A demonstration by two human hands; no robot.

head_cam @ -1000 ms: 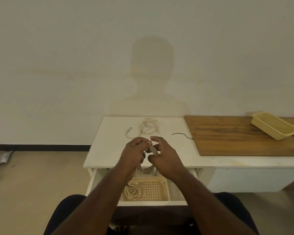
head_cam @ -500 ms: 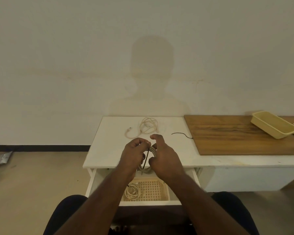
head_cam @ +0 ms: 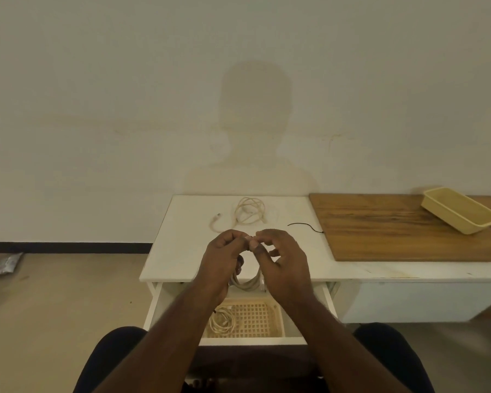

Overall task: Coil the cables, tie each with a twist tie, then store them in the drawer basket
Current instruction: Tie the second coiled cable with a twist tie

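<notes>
Presently a coiled pale cable (head_cam: 248,282) is held up between both hands over the open drawer, its loop hanging below the fingers. The left hand (head_cam: 221,259) and right hand (head_cam: 281,262) are brought together at the coil's top, fingertips pinching there; a twist tie cannot be made out. Directly below, toward the body, the drawer basket (head_cam: 270,321) is seen, one coiled cable (head_cam: 221,321) already stored. On the table (head_cam: 182,251) beyond, a loose cable (head_cam: 248,212) and a black tie (head_cam: 305,226) are left.
</notes>
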